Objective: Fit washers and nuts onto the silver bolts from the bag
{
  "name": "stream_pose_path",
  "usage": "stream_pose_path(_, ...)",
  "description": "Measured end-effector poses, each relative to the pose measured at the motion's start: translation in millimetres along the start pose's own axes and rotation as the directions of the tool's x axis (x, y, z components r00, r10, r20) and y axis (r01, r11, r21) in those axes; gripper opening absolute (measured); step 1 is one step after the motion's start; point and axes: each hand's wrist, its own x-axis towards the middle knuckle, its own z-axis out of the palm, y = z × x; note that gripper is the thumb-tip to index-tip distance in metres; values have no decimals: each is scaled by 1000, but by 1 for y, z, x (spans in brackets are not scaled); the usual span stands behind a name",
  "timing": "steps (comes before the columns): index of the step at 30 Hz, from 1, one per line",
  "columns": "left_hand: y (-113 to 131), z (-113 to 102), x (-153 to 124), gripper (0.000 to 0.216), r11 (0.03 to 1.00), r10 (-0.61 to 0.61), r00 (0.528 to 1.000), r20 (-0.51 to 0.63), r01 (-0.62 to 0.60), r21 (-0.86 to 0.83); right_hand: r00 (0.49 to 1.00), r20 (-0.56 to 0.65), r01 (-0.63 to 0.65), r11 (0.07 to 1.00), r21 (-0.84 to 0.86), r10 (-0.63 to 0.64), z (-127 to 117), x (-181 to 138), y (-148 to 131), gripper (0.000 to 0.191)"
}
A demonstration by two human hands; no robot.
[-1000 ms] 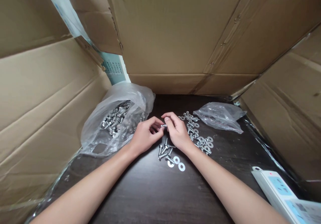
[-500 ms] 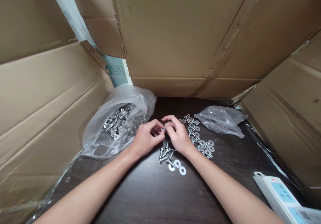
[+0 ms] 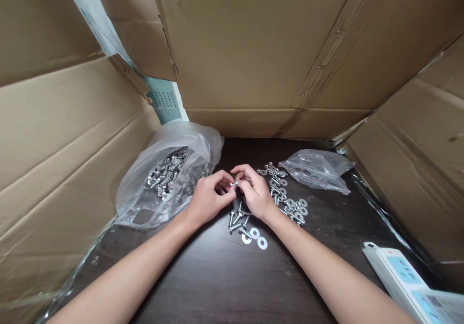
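Above the table's middle, my left hand (image 3: 211, 196) pinches one end of a small metal bolt (image 3: 234, 184) between thumb and fingers. My right hand (image 3: 255, 194) closes on the other end of the same bolt. Whether a nut sits between the right fingertips is too small to make out. Just below the hands lie several bolts (image 3: 239, 219) in a loose pile, with flat washers (image 3: 262, 243) beside them. Right of my right hand spreads a heap of bolts, nuts and washers (image 3: 282, 188), partly covered by that hand.
A clear plastic bag (image 3: 126, 203) full of bolts (image 3: 168, 171) lies open on the left. At the back right is a flattened plastic bag (image 3: 317, 169). A white power strip (image 3: 386, 266) lies at the front right. Cardboard walls (image 3: 250, 48) enclose the dark table (image 3: 217, 285).
Both hands stay together at the bolt, with a small shift of the fingers, and more of it shows between them. The whole view has shifted slightly.
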Motion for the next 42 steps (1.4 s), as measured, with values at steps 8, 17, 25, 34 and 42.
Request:
stream_pose_path(8,-1,0,0,6,1000,10,1000,18,-10,7,1000,-3,9,998,-66,-9,1,-1,-2,18)
stream_pose_path(17,1,-1,-1,6,999,14,1000,-6,-14,36,999,-26,-39,997,-60,37,0,-1,-5,20)
stream_pose_path(25,-1,-1,0,5,999,18,1000,8,-18,40,1000,7,-8,999,-38,8,-1,0,-3,25)
stream_pose_path(34,0,-1,1,5,999,12,1000,20,-12,36,1000,19,-2,998,-67,3,-2,-1,-5,22)
stream_pose_path(42,1,-2,0,5,999,20,1000,20,-21,38,999,11,-51,997,-58,52,0,-1,-6,19)
